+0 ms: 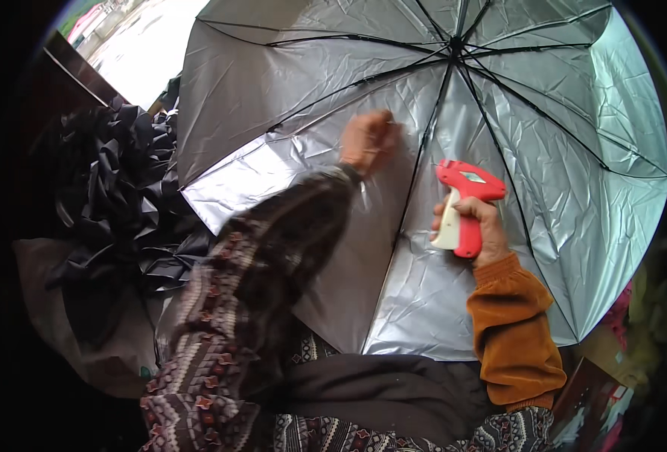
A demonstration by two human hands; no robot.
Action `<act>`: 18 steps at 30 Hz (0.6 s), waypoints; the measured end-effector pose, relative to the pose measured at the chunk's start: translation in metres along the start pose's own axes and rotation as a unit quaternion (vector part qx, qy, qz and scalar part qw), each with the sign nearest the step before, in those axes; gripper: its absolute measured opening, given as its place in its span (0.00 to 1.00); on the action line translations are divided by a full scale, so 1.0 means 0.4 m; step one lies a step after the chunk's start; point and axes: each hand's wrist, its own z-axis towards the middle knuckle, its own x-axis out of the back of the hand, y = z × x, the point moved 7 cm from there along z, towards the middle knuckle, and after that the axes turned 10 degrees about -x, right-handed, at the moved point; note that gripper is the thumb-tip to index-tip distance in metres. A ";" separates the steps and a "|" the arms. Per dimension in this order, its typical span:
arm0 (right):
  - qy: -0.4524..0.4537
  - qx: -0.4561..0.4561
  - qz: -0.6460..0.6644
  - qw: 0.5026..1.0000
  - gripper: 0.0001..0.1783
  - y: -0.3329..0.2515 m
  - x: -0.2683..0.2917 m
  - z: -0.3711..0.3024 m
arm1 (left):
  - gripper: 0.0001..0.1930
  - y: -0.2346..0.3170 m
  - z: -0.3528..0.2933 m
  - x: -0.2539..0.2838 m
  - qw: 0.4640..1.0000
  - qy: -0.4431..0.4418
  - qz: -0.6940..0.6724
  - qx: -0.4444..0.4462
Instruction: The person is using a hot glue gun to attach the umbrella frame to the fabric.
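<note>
An umbrella (311,248) is spread wide in front of me, its silver inner side toward me and its thin black ribs (424,143) meeting at a dark hub (456,48) near the top. My right hand (480,222) is wrapped round the handle of a red and white tagging gun (469,181), held over the lower middle of the canopy. To its left, my left hand (370,142) is curled closed in front of the silver cloth, slightly blurred. Whatever its fingers pinch, if anything, cannot be made out.
A heap of crumpled black fabric (123,181) lies at the left, over a pale brownish sheet (55,301). Dark cloth (394,392) covers my lap under the umbrella's near edge. At the lower right stands a brown box-like thing (586,403) near pink and yellowish material.
</note>
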 end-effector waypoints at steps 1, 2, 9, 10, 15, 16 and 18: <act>0.018 0.021 -0.017 0.999 0.18 -0.003 -0.011 0.006 | 0.09 -0.017 0.005 0.085 0.975 0.069 0.196 -0.080; -0.004 -0.005 -0.023 1.000 0.25 0.022 0.003 0.040 | 0.12 -0.021 0.011 0.145 0.961 0.062 0.267 -0.033; -0.017 -0.011 0.046 0.999 0.19 0.013 -0.027 0.077 | 0.10 -0.218 -0.040 0.281 0.899 -0.081 0.413 0.117; 0.011 0.024 0.036 0.999 0.19 -0.031 -0.013 0.077 | 0.10 -0.189 -0.041 0.275 0.909 -0.078 0.386 0.134; 0.145 0.181 -0.084 0.969 0.17 -0.285 0.166 -0.008 | 0.09 -0.090 -0.176 0.063 0.982 -0.038 -0.075 0.170; 0.184 0.195 -0.090 0.959 0.17 -0.286 0.213 -0.036 | 0.08 -0.044 -0.217 -0.003 0.961 -0.063 -0.143 0.226; 0.242 0.231 -0.091 0.938 0.18 -0.250 0.265 -0.104 | 0.08 0.049 -0.297 -0.094 0.919 -0.084 -0.239 0.302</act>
